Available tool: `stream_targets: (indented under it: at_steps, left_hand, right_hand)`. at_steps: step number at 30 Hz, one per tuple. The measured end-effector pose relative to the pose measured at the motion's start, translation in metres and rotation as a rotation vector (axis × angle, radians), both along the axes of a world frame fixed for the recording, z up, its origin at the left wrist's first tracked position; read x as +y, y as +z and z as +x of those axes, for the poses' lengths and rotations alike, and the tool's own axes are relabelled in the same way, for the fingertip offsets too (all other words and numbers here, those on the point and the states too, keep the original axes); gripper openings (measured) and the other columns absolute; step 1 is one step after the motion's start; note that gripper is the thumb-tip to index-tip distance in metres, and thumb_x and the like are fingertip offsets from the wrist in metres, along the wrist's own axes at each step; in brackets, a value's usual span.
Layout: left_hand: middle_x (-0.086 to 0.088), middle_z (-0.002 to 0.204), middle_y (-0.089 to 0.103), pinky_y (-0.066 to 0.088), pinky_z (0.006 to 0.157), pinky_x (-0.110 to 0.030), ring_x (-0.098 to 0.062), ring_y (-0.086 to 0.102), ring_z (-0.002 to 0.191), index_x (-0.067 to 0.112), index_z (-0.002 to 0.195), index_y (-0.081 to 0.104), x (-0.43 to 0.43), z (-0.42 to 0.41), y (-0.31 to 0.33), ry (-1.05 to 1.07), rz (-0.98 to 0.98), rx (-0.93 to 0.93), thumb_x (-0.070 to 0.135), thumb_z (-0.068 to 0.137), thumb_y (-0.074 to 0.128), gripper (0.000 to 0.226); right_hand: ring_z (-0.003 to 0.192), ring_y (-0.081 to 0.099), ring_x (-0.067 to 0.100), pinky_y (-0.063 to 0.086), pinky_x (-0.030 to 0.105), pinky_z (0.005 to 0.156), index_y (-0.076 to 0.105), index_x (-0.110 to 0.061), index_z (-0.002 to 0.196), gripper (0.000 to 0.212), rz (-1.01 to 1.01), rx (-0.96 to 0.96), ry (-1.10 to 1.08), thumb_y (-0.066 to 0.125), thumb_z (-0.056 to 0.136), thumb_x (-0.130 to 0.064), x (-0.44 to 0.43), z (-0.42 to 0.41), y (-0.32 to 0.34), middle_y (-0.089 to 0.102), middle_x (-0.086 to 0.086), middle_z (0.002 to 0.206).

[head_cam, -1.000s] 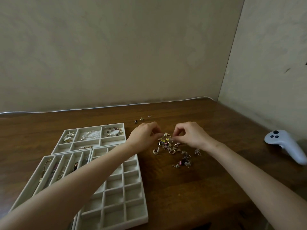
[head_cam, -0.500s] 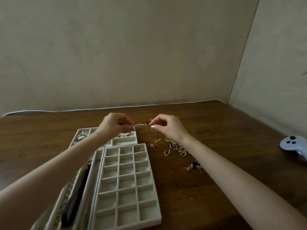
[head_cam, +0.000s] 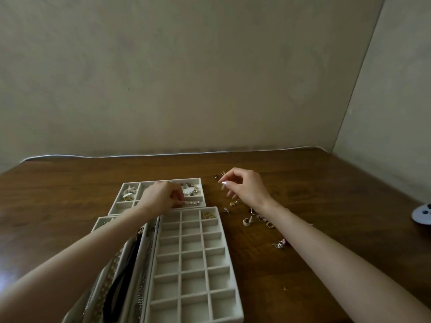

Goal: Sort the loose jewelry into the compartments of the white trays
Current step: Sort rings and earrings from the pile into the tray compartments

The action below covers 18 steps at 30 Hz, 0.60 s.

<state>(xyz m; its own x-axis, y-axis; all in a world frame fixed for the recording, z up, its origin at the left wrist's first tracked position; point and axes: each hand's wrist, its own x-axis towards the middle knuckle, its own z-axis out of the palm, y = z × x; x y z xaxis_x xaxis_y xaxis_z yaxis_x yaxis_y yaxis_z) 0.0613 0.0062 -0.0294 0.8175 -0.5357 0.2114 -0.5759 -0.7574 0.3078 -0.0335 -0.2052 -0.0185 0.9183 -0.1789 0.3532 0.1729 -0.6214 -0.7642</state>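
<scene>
My left hand [head_cam: 161,197] pinches one end of a small beaded chain [head_cam: 192,202], which lies in the front right compartment of the far white tray [head_cam: 163,182]. My right hand [head_cam: 246,187] hovers over the table to the right of that tray, fingers apart, holding nothing. Loose jewelry [head_cam: 258,219] is scattered under and around my right wrist, with a few small pieces [head_cam: 219,175] farther back. The grid tray [head_cam: 229,264] in front holds gold bits [head_cam: 209,215] in its far right cell. A long-slot tray [head_cam: 99,226] at the left holds chains and a dark band.
A white game controller [head_cam: 422,216] lies at the right edge of the wooden table. A white cable [head_cam: 210,153] runs along the back edge by the wall. A side wall closes the right.
Both hands lifted the chain from the pile and carried it left. My left hand has lowered it into the far tray; my right hand let go and drew back right.
</scene>
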Motion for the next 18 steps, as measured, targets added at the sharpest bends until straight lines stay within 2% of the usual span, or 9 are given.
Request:
stream_targets:
  at_steps: [4, 9, 15, 18]
  left_hand:
    - [0.012, 0.094, 0.067, 0.043, 0.069, -0.021, -0.008, 0.059, 0.092, 0.03, 0.087, 0.068, 0.001, 0.003, 0.001, -0.045, 0.136, -0.064, 0.022, 0.084, 0.065, 0.008]
    - [0.011, 0.099, 0.063, 0.043, 0.076, -0.022, -0.008, 0.055, 0.097, 0.029, 0.095, 0.067, -0.001, 0.002, 0.005, -0.073, 0.213, -0.117, 0.026, 0.086, 0.063, 0.009]
    - [0.011, 0.104, 0.064, 0.036, 0.076, -0.024, -0.011, 0.053, 0.102, 0.026, 0.099, 0.064, -0.007, -0.004, 0.009, -0.089, 0.161, -0.231, 0.026, 0.087, 0.062, 0.012]
    - [0.009, 0.104, 0.064, 0.039, 0.08, -0.026, -0.013, 0.052, 0.102, 0.023, 0.1, 0.063, -0.022, -0.018, 0.017, -0.154, 0.085, -0.268, 0.027, 0.088, 0.06, 0.013]
  right_hand:
    - [0.066, 0.065, 0.011, 0.054, 0.018, 0.057, 0.066, -0.013, 0.092, 0.009, 0.008, -0.005, -0.016, 0.058, 0.092, -0.009, -0.006, -0.003, -0.001, 0.068, 0.001, 0.084]
    - [0.066, 0.065, 0.01, 0.053, 0.016, 0.057, 0.066, -0.013, 0.092, 0.008, -0.005, -0.011, -0.027, 0.058, 0.092, -0.009, -0.012, -0.008, 0.001, 0.068, 0.001, 0.085]
    - [0.069, 0.066, 0.013, 0.055, 0.019, 0.059, 0.066, -0.014, 0.094, 0.008, -0.039, 0.019, -0.065, 0.06, 0.091, -0.01, -0.034, -0.021, 0.011, 0.068, 0.002, 0.088]
    - [0.065, 0.063, 0.01, 0.049, 0.013, 0.053, 0.066, -0.016, 0.092, 0.01, -0.066, 0.064, -0.078, 0.061, 0.09, -0.009, -0.047, -0.031, 0.018, 0.068, 0.002, 0.088]
